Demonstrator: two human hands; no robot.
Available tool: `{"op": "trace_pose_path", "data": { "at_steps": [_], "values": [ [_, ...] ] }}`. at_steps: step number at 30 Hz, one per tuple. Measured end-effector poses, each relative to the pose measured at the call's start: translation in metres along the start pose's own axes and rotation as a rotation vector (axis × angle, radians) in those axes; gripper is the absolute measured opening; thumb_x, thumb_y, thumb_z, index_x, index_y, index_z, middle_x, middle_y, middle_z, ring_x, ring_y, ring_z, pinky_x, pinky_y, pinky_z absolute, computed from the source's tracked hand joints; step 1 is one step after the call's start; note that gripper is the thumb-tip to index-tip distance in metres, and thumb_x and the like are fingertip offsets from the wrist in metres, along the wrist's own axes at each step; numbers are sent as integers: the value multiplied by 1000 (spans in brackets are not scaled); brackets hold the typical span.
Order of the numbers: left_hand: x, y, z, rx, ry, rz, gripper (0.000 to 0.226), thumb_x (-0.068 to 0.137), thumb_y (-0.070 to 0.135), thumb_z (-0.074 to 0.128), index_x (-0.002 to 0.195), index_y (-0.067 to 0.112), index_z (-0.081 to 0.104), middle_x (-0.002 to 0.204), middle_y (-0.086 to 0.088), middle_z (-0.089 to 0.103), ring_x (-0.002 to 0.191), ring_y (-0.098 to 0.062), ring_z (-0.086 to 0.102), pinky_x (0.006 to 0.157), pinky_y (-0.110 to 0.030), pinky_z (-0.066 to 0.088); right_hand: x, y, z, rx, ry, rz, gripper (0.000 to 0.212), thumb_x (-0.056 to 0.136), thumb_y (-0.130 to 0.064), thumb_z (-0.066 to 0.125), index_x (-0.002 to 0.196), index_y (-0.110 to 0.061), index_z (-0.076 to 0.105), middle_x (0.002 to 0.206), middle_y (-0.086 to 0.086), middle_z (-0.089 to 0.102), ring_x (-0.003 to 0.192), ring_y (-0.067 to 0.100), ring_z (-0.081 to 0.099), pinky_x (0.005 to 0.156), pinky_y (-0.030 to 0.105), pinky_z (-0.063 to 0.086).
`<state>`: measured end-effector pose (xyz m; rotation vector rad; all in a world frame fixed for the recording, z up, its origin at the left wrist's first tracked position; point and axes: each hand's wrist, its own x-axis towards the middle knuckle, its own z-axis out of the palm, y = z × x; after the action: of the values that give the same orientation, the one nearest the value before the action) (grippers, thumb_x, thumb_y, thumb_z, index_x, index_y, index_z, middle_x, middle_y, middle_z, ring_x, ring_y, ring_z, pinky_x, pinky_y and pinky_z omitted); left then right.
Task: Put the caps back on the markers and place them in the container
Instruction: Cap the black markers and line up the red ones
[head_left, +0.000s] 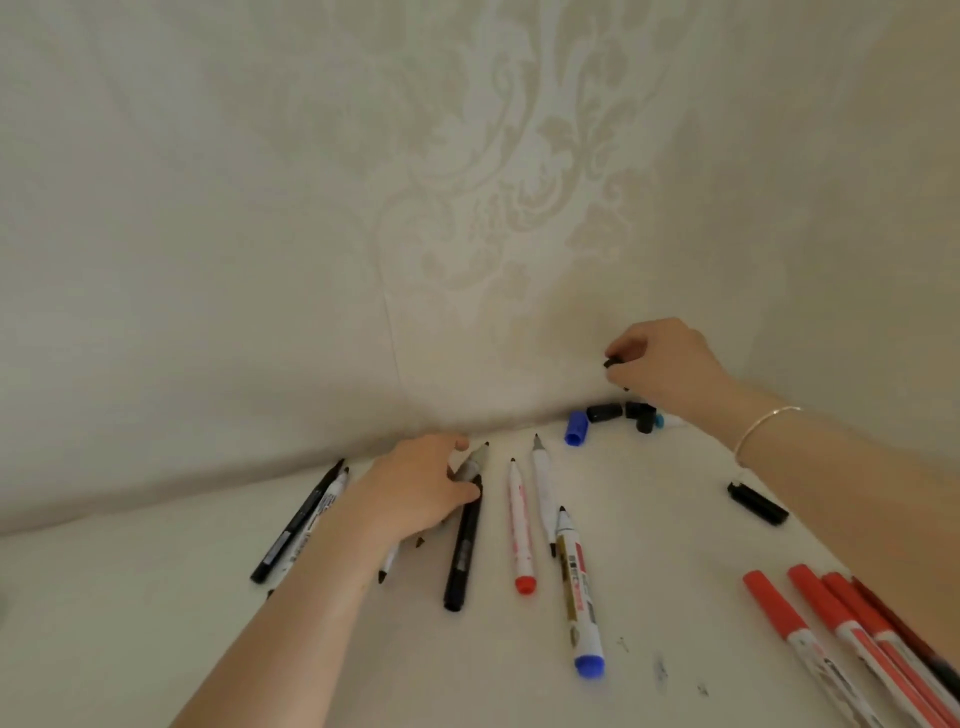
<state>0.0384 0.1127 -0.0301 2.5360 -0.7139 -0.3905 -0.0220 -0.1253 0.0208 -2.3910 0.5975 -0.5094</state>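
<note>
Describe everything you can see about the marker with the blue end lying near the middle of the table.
The marker lies flat on the white table, uncapped, its dark tip pointing toward the wall and its blue end toward the camera. The body looks like white plastic with a gold and red printed label. Neither hand touches it. Its tip lies close beside a thin white pen; whether they touch is unclear.

red markers (852, 644): lower ends cut off by bottom-right edge. black cap (613, 362): mostly hidden in right hand (660, 364). thin pens (387, 564): partly covered by left hand (415, 488). caps by wall (631, 413): part hidden behind right wrist.
</note>
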Motion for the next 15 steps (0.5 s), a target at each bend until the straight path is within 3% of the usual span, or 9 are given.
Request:
{"op": "trace_pose_path", "data": {
  "at_steps": [3, 7, 10, 12, 13, 15],
  "values": [
    [-5, -5, -4, 2, 2, 11, 48, 92, 35, 59, 137, 26, 45, 114, 3, 61, 95, -12, 60, 86, -26, 46, -12, -29, 17, 236, -97, 31, 19, 82, -9, 64, 99, -15, 68, 89, 3, 68, 73, 15, 58, 60, 25, 49],
    [-14, -18, -14, -67, 10, -8, 39, 93, 26, 58, 132, 26, 50, 112, 5, 58, 96, -12, 56, 81, -24, 46, -20, -46, 35, 407, -216, 87, 17, 79, -5, 68, 94, -12, 66, 99, 15, 70, 85, 28, 67, 88, 37, 53],
    [-16, -27, -19, -82, 55, -12, 35, 92, 17, 59, 126, 25, 55, 110, 5, 57, 102, -12, 57, 86, -24, 46, -25, -52, 46, 442, -275, 115, 16, 78, -2, 70, 91, -11, 66, 101, 18, 70, 95, 33, 68, 93, 45, 52],
    [-17, -32, -21, -101, 108, 1, 33, 90, 11, 59, 121, 23, 60, 107, 4, 58, 99, -12, 58, 87, -23, 45, -29, -57, 52, 469, -302, 117, 16, 78, -1, 70, 91, -9, 66, 102, 19, 70, 93, 31, 68, 83, 40, 55],
    [-17, -34, -22, -108, 129, 7, 31, 89, 9, 59, 117, 22, 61, 104, 4, 59, 96, -12, 58, 85, -22, 46, -31, -59, 55, 483, -314, 111, 16, 78, 0, 69, 92, -8, 65, 104, 20, 69, 91, 29, 67, 73, 31, 57],
    [-18, -41, -26, -98, 160, 1, 26, 88, 7, 58, 107, 22, 64, 97, 5, 59, 87, -11, 57, 79, -22, 46, -35, -66, 61, 504, -343, 105, 17, 79, 0, 69, 94, -7, 65, 105, 21, 68, 92, 28, 66, 62, 20, 50]
  ]
}}
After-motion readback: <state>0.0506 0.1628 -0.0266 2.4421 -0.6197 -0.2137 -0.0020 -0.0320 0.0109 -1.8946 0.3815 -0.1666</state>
